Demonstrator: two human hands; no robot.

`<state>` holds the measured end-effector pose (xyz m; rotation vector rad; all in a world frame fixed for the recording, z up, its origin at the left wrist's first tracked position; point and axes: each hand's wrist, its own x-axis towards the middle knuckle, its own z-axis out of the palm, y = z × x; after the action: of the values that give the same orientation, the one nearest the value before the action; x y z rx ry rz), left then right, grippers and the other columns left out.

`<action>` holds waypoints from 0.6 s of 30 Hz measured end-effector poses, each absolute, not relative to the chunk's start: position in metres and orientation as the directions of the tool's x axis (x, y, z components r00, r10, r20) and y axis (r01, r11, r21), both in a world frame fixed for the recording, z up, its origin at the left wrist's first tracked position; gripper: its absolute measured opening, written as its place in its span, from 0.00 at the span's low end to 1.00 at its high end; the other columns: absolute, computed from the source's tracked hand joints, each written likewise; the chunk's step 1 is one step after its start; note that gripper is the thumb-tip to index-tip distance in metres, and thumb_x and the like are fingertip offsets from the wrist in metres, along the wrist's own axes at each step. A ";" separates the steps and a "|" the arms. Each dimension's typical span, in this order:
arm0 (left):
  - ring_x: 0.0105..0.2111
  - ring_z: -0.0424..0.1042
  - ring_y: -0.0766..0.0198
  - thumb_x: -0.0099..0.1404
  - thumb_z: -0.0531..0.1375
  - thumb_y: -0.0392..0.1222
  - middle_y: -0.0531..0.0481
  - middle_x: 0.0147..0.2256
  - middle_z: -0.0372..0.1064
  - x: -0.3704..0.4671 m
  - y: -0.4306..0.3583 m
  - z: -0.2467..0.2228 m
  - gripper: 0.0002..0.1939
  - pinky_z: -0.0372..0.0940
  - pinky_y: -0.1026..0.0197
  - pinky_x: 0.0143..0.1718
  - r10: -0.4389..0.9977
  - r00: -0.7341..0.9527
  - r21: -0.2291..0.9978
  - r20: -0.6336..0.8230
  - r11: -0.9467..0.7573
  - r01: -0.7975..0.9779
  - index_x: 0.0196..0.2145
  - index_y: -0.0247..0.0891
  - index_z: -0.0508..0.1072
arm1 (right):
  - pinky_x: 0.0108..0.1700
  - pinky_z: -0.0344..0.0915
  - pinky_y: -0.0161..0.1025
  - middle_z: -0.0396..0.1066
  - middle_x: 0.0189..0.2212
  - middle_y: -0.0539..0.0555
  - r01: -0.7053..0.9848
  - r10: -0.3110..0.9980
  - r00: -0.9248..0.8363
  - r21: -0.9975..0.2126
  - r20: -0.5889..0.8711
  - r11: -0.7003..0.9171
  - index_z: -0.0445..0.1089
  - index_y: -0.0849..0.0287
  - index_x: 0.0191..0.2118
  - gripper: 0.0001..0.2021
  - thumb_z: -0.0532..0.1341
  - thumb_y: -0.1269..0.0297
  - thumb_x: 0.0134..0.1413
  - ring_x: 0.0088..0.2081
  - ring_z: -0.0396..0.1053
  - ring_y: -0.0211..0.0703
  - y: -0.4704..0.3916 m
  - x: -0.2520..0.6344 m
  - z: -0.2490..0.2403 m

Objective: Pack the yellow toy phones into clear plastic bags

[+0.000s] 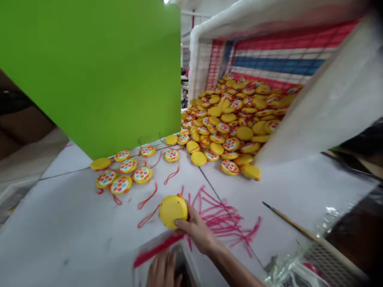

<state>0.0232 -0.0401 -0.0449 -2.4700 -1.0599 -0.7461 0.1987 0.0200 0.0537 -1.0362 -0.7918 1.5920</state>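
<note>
My right hand [196, 231] pinches a round yellow disc [172, 211] between thumb and fingers, its plain side up, above the white table. A red cord loop [148, 218] extends from its left side. My left hand [164, 271] is at the bottom edge, over a clear container with a red rim [158, 251]; its fingertips reach inside, and what they touch is hidden. Two loose red loops [172, 175] lie beyond the held disc. Several similar discs with colourful dotted faces [121, 184] lie to the left.
A tipped white basket [196, 59] spills a large pile of yellow discs [229, 117]. A green panel [104, 71] stands at the back left. Pink strands [221, 219] and a thin brush [290, 221] lie to the right, near a mesh tray [335, 255].
</note>
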 end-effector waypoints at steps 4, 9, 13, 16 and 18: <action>0.30 0.73 0.61 0.68 0.45 0.39 0.46 0.29 0.75 0.040 -0.044 -0.035 0.15 0.67 0.62 0.31 0.619 0.523 -0.069 0.586 -0.605 0.793 0.38 0.36 0.71 | 0.32 0.66 0.35 0.68 0.38 0.51 -0.022 0.997 -0.015 -0.997 -0.074 -0.074 0.61 0.57 0.52 0.28 0.57 0.74 0.39 0.35 0.66 0.41 0.014 0.205 0.057; 0.29 0.73 0.58 0.66 0.48 0.41 0.48 0.30 0.74 0.038 -0.043 -0.024 0.12 0.67 0.56 0.32 0.720 0.502 0.102 0.479 -0.613 0.783 0.32 0.40 0.70 | 0.41 0.65 0.38 0.67 0.46 0.55 0.347 0.985 -0.042 -0.922 0.166 0.170 0.59 0.57 0.53 0.27 0.55 0.78 0.43 0.42 0.67 0.43 0.001 0.206 0.057; 0.35 0.75 0.57 0.61 0.57 0.46 0.46 0.36 0.75 0.030 -0.050 -0.023 0.13 0.71 0.56 0.34 0.870 0.373 0.353 0.323 -0.476 0.805 0.42 0.38 0.68 | 0.44 0.64 0.40 0.68 0.44 0.55 0.459 0.974 -0.080 -0.860 0.212 0.224 0.59 0.56 0.50 0.22 0.56 0.78 0.48 0.43 0.67 0.44 -0.014 0.213 0.060; 0.43 0.73 0.55 0.61 0.57 0.43 0.40 0.44 0.72 0.025 -0.053 -0.007 0.22 0.72 0.55 0.40 0.941 0.215 0.494 0.261 -0.321 0.808 0.52 0.34 0.61 | 0.44 0.64 0.40 0.68 0.43 0.55 0.488 0.971 -0.144 -0.840 0.190 0.237 0.61 0.55 0.47 0.21 0.55 0.80 0.47 0.43 0.67 0.44 -0.024 0.217 0.068; 0.50 0.69 0.53 0.62 0.56 0.42 0.37 0.51 0.67 0.022 -0.051 0.010 0.26 0.70 0.52 0.45 0.939 0.178 0.521 0.295 -0.314 0.794 0.56 0.35 0.56 | 0.45 0.63 0.40 0.68 0.44 0.55 0.478 0.962 -0.212 -0.841 0.171 0.255 0.62 0.54 0.47 0.20 0.55 0.80 0.48 0.44 0.67 0.45 -0.029 0.217 0.073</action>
<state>0.0222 -0.0505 0.0105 -2.5900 -1.9561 -0.9893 0.2168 -0.0294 0.0729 -1.3167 -1.8110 0.8571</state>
